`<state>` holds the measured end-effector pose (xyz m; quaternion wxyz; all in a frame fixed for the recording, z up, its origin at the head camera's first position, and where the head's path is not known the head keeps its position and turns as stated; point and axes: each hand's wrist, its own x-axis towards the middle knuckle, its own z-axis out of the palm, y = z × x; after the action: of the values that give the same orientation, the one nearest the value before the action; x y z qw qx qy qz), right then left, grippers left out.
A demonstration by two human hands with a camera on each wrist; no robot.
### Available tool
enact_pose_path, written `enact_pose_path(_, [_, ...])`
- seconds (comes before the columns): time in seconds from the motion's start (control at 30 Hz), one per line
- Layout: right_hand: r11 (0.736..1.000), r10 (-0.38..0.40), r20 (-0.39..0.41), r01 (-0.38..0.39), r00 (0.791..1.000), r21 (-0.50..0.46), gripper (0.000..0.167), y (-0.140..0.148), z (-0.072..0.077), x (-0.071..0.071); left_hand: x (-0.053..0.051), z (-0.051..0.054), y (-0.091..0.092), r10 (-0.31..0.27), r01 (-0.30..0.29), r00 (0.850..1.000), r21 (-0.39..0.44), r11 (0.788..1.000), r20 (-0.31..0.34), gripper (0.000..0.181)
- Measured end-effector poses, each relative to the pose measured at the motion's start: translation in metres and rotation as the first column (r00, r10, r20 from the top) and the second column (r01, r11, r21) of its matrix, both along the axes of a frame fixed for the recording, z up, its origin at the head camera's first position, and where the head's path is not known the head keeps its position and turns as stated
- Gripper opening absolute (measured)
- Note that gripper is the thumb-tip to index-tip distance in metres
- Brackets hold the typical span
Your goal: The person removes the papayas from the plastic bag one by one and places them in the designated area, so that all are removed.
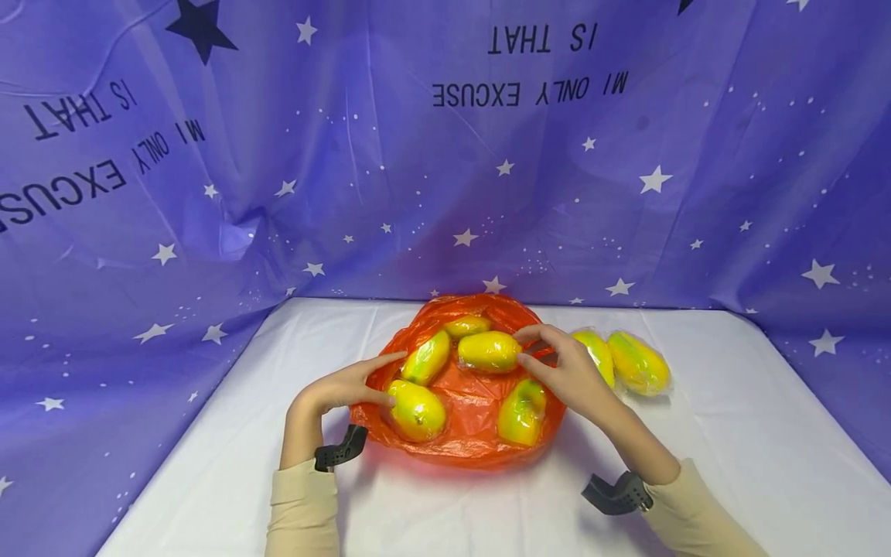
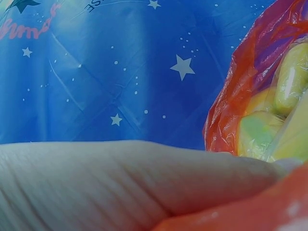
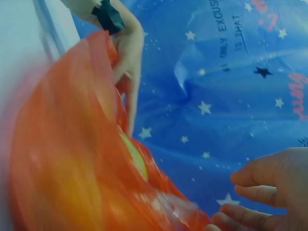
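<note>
A red plastic bag lies spread wide on the table, with several mango-like yellow-green fruits in clear film inside. My left hand reaches over the bag's left rim, thumb and index finger spread apart. Its thumb tip is at the front left fruit, and the index fingertip is near another fruit. At the right end of a yellow fruit, my right hand has its thumb and fingers apart. The right wrist view shows the fingers loosely bent above the bag, gripping nothing visible.
Two more wrapped fruits lie right of the bag, one in full view and one partly behind my right hand. White cloth covers the table. A purple star-printed curtain hangs behind and at both sides.
</note>
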<state>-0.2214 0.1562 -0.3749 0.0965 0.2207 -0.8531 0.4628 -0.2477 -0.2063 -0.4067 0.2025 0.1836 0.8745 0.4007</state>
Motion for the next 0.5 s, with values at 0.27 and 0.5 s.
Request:
enact_pose_path(0.27, [0.993,0.11,0.065,-0.112,0.992,0.031,0.029,-0.028,-0.011,0.002,-0.001,-0.002,0.0,0.004,-0.004,1.0,-0.002,1.0,0.0,0.079])
enact_pose_path(0.5, [0.981,0.19,0.073,-0.192,0.979,0.03,0.032,-0.049,-0.013,0.0,-0.002,-0.003,0.0,0.006,-0.006,1.0,-0.002,1.0,-0.003,0.079])
